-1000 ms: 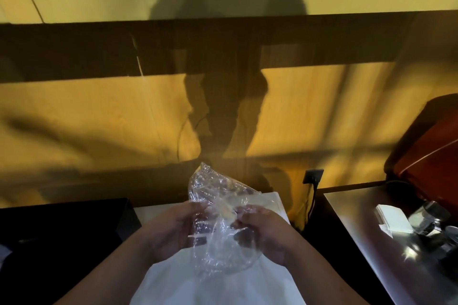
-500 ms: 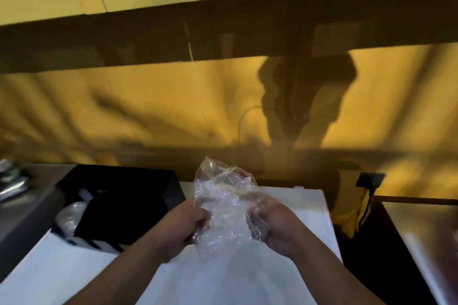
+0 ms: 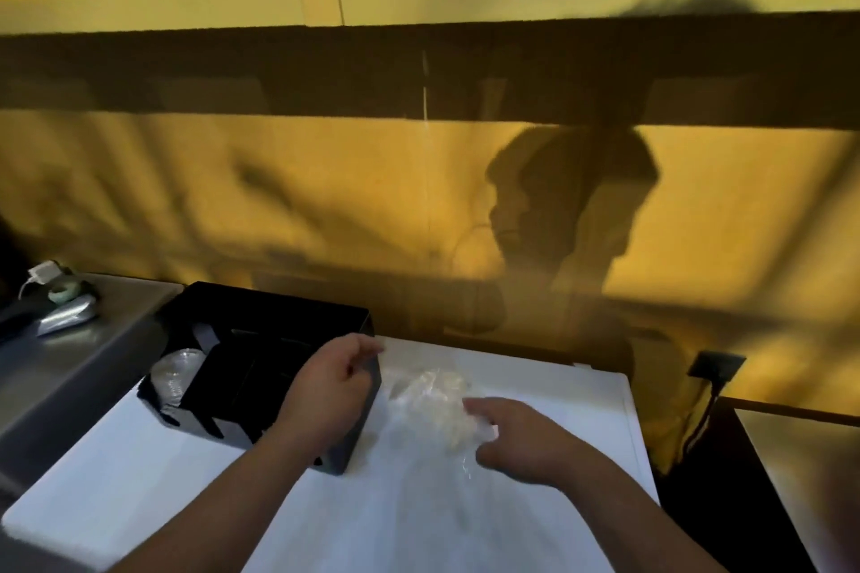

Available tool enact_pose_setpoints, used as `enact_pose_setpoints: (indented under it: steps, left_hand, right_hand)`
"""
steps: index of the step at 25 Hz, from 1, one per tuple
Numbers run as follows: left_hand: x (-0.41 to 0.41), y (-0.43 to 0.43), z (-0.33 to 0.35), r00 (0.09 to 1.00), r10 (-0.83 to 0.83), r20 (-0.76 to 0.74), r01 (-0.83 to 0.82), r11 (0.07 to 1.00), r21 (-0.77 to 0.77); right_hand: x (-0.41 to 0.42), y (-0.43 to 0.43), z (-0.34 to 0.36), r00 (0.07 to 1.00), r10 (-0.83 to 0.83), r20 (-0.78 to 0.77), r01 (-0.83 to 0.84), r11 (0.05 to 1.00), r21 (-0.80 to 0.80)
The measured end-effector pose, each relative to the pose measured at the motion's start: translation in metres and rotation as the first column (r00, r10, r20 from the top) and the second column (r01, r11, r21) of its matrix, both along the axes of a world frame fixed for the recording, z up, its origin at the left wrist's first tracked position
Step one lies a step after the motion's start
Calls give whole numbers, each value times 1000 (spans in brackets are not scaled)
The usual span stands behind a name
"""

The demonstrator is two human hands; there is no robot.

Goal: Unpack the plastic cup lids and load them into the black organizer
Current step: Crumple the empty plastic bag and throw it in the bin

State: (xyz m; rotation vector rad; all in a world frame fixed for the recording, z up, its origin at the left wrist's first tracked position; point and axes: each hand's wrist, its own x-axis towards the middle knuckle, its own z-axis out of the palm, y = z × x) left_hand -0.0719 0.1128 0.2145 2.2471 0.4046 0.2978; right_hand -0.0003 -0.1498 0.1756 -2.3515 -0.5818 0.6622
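Just beside organizer [image 3: 260,368] edge, left hand [image 3: 325,395]

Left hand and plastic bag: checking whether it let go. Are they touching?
Apart. The head view shows bare white table between the left hand, over the black organizer, and the plastic bag.

Both hands let go of clear bag [image 3: 435,405], now lying on white table [image 3: 558,526]; left hand [image 3: 325,391] over black organizer [image 3: 260,368], right hand [image 3: 521,437] beside bag.

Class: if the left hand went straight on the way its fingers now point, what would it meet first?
Probably the organizer's right wall, just beyond the left hand; past it lies the clear bag. Depth is uncertain.
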Motion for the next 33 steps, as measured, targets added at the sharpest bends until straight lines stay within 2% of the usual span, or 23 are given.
enact_pose_setpoints:
  steps: [2, 4, 6, 7, 9, 12, 14, 15, 16, 17, 18, 19, 20, 21, 23, 25, 28, 31, 33]
  left_hand:
    - [-7, 1, 3, 970, -231, -77, 243, 940, 241]
    - [-22, 10, 2, 876, -417, -241, 482, 779, 401]
    - [-38, 26, -2, 786, -460, -414, 618, 602, 505]
    - [-46, 36, -5, 768, -446, -460, 640, 566, 520]
    - [-62, 58, -7, 784, -416, -461, 618, 602, 506]
    - [-83, 92, -4, 884, -335, -327, 466, 699, 543]
    - [-103, 121, -6, 937, -269, -225, 342, 837, 426]
    - [-112, 134, -8, 957, -223, -187, 270, 918, 291]
    - [-122, 146, -9, 969, -186, -161, 202, 975, 90]
    - [-132, 156, -8, 978, -163, -129, 144, 979, -144]
    - [-142, 166, -6, 985, -141, -104, 95, 930, -356]
    - [-151, 174, -5, 987, -131, -94, 66, 859, -508]
    - [-159, 181, -5, 989, -115, -89, 40, 803, -595]
    - [-165, 189, -6, 992, -96, -83, 20, 766, -642]
    - [-179, 203, -7, 994, -73, -76, 2, 733, -680]
    - [-191, 217, -5, 996, -64, -64, 0, 705, -709]
    - [-204, 243, -10, 984, 7, -177, -125, 733, -668]
    - [-216, 271, -20, 980, -59, -188, -88, 721, -687]
    - [-218, 280, -24, 986, -11, -167, -111, 700, -705]
  right_hand:
    - [-20, 17, 12, 996, 85, 3, -84, 992, -93]
    - [-42, 44, 23, 987, 157, 26, -153, 982, -113]
    - [-64, 72, 34, 976, 205, 68, -197, 974, -110]
    - [-75, 86, 38, 970, 222, 96, -212, 972, -102]
    - [-97, 114, 44, 966, 230, 115, -225, 973, -61]
    - [-128, 151, 53, 985, 145, 97, -156, 982, 107]
    - [-144, 178, 54, 970, 39, 240, -92, 973, 214]
    - [-151, 190, 54, 949, -47, 311, -36, 966, 256]
    - [-158, 204, 55, 935, -147, 323, 44, 952, 304]
    - [-162, 216, 56, 943, -239, 231, 147, 923, 356]
    - [-166, 231, 56, 958, -284, 39, 247, 889, 386]
    - [-169, 243, 55, 951, -266, -160, 307, 875, 375]
    - [-171, 255, 54, 925, -211, -316, 318, 886, 338]
    - [-173, 266, 53, 895, -138, -423, 287, 906, 312]
    - [-177, 290, 50, 844, 18, -536, 211, 908, 363]
    - [-180, 313, 46, 835, 97, -541, 175, 886, 430]
    - [-176, 344, 38, 845, 163, -510, 117, 873, 473]
    - [-165, 368, 28, 799, 190, -571, 153, 854, 498]
    - [-157, 381, 21, 754, 198, -627, 182, 853, 489]
